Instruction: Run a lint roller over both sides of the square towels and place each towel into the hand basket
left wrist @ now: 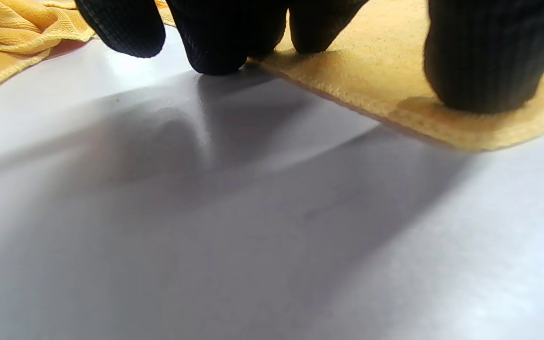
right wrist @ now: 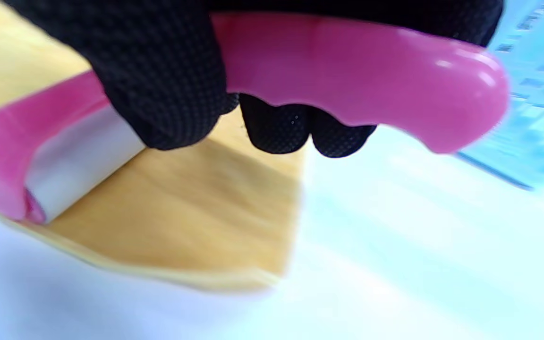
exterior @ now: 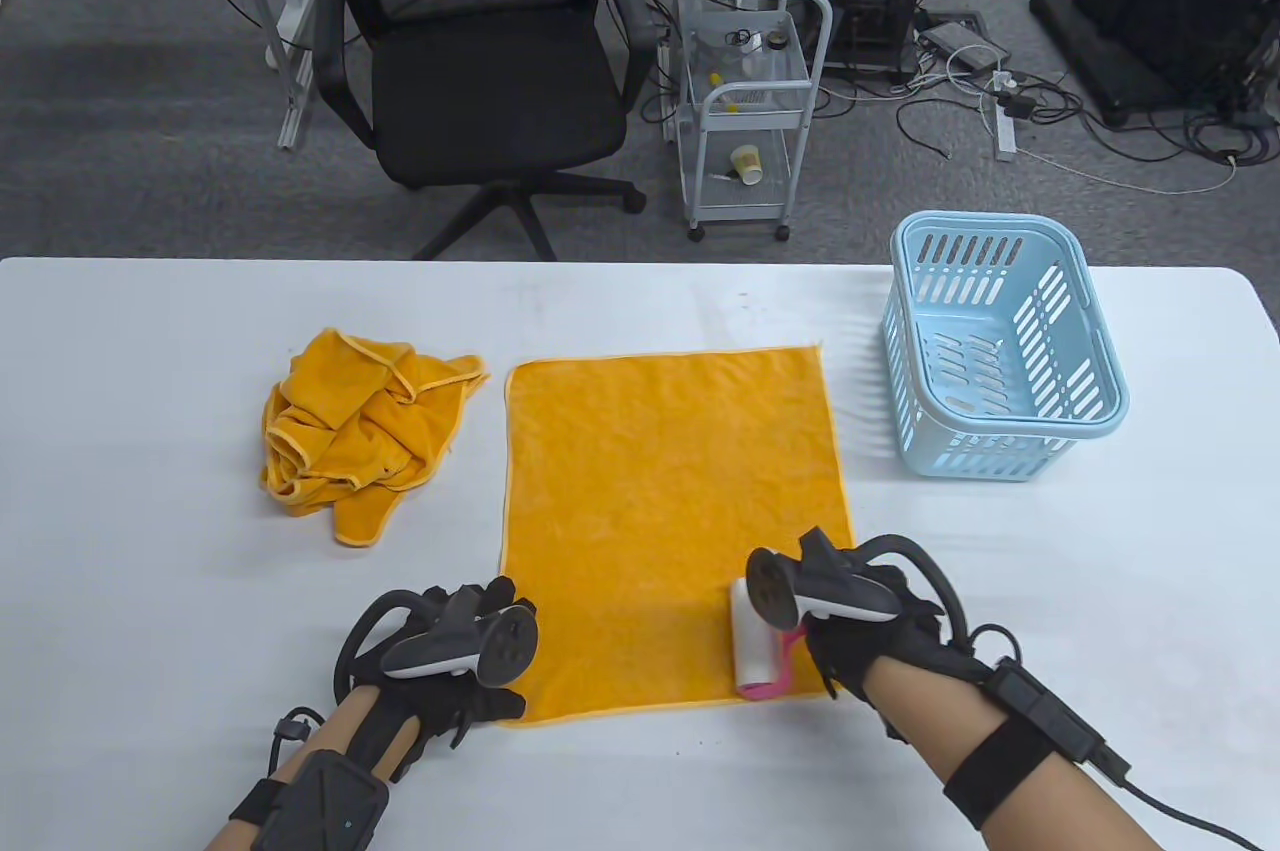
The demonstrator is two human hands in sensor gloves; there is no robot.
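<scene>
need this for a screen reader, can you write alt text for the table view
A gloved right hand grips a pink lint roller on the near right corner of a flat orange towel, while the left hand presses its near left corner. A crumpled orange towel pile lies left, and an empty blue basket right.

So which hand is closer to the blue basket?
Right. The right hand, gripping the lint roller on the flat towel's near right corner, sits below the blue basket. The left hand presses the towel's near left corner, farther away.
</scene>
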